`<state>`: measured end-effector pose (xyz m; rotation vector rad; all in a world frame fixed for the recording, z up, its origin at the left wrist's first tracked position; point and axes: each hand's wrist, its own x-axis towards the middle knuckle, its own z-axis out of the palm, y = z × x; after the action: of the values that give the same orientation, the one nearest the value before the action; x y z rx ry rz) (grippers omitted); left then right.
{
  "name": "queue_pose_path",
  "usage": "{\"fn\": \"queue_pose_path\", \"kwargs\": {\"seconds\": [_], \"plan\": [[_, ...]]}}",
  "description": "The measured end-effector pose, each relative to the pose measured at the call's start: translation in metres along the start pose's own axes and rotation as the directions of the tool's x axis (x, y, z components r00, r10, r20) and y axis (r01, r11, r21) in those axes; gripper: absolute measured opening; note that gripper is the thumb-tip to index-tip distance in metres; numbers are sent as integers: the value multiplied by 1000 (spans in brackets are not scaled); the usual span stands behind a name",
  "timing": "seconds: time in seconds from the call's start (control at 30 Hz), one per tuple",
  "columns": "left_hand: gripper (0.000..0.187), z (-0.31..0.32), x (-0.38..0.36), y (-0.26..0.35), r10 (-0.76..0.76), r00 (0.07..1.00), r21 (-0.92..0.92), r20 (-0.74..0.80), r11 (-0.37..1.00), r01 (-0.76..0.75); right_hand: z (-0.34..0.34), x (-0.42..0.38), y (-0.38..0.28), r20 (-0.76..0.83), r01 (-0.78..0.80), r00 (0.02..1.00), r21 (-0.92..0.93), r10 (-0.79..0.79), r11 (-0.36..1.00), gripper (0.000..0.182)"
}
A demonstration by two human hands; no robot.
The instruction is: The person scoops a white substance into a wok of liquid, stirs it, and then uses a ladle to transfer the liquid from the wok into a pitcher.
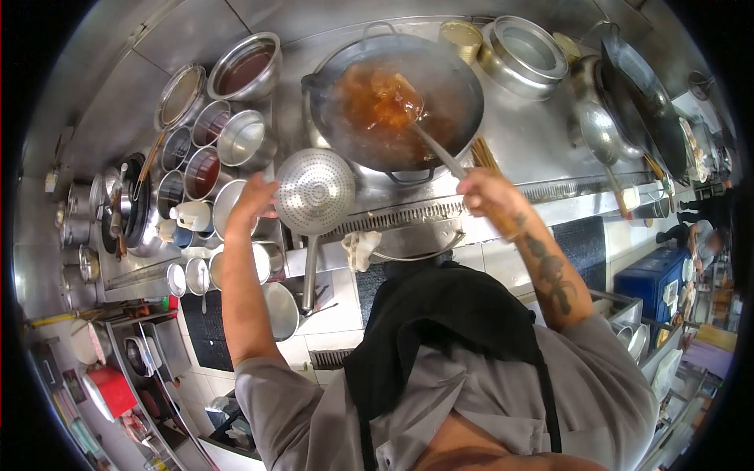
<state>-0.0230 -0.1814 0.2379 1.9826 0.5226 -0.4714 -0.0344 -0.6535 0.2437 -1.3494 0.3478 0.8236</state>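
Note:
My right hand (485, 193) is closed round the handle of a ladle (440, 149), whose bowl sits in brown, steaming food (377, 94) inside a big black wok (463, 118). My left hand (255, 200) is at the left edge of a perforated metal strainer (316, 191), near several metal pots; whether its fingers grip anything there is hard to make out. The strainer's handle points down toward me. A crumpled whitish cloth (360, 250) lies at the counter's front edge, right of that handle.
Left of the wok stand metal bowls (247, 67) and pots (245, 139) with dark liquids. Behind right are a tin (460, 39) and a steel pot (525, 55). Another wok (640, 94) and perforated ladle (598, 129) are right. A person (704, 242) is far right.

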Motion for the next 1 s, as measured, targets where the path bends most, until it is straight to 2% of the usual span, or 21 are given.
{"fn": "queue_pose_path", "kwargs": {"seconds": [0.03, 0.07, 0.1, 0.13, 0.2, 0.23, 0.33, 0.37, 0.4, 0.47, 0.53, 0.57, 0.6, 0.67, 0.73, 0.77, 0.8, 0.87, 0.93, 1.0], "plan": [[78, 2, 2, -1, -11, 1000, 17, -13, 1000, 11, 0, -17, -7, -7, 62, 998, 271, -62, 961, 14], [78, 2, 5, -5, -15, 1000, -2, -10, 1000, 15, -14, -13, -8, 88, 57, 993, 273, -84, 960, 16], [79, 2, 8, -9, -18, 1000, -21, -7, 1000, 18, -8, -12, -8, -5, 87, 996, 11, -87, 996, 18], [79, 2, 10, -11, -21, 1000, -39, -3, 999, 21, 2, -11, -8, -95, 88, 989, -252, -115, 964, 19], [79, 4, 11, -13, -28, 1000, -48, -1, 998, 28, 24, -4, 9, -150, 139, 954, -540, -258, 830, 21], [79, 4, 10, -13, -33, 999, -52, -1, 998, 33, 34, -2, 13, -109, 185, 953, -523, -281, 832, 20], [79, 7, 6, -12, -26, 999, -47, -23, 999, 25, 34, -11, -2, -206, 32, 976, -167, -67, 985, 20], [80, 6, 6, -12, -23, 1000, -44, -21, 999, 22, -23, 17, 33, 36, 178, 982, 185, -187, 967, 21], [80, 6, 6, -12, -20, 1000, -40, -18, 999, 19, -21, -3, 12, 73, 109, 986, 408, -151, 906, 24], [80, 6, 5, -12, -20, 1000, -33, -12, 999, 20, -39, 6, 13, 144, 186, 969, 123, -203, 975, 26], [80, 6, 6, -12, -26, 1000, -23, -2, 999, 26, 12, -7, 4, -145, 194, 955, -358, -260, 913, 27], [80, 7, 8, -13, -24, 1000, -19, 8, 1000, 24, 26, -8, 6, -138, 179, 948, -513, -286, 840, 27], [80, 8, 9, -13, -23, 1000, -17, 17, 1000, 23, 33, -5, 12, -92, 235, 939, -533, -331, 813, 25], [81, 10, 11, -14, -20, 1000, -14, 19, 1000, 20, 29, -2, 15, -63, 223, 961, -391, -268, 893, 19], [81, 13, 13, -15, -19, 1000, -15, 6, 1000, 19, 0, 0, 1, -90, 6, 996, -124, -18, 992, 12], [81, 14, 13, -16, -20, 1000, -8, 2, 1000, 20, -10, -11, -5, -9, 64, 998, 183, -64, 981, 10], [82, 15, 13, -15, -21, 1000, -1, -2, 1000, 21, -18, -11, -10, 35, 45, 998, 116, -49, 992, 15], [82, 18, 11, -14, -29, 1000, 17, -1, 999, 29, -7, -5, 0, -144, 123, 974, -322, -177, 939, 28], [83, 21, 7, -6, -37, 999, 42, 13, 998, 37, 16, 4, 14, -123, 230, 905, -665, -407, 711, 40], [82, 23, 13, -9, -30, 999, 66, 26, 997, 28, 34, -4, 10, -130, 83, 974, -559, -185, 825, 44]]}}
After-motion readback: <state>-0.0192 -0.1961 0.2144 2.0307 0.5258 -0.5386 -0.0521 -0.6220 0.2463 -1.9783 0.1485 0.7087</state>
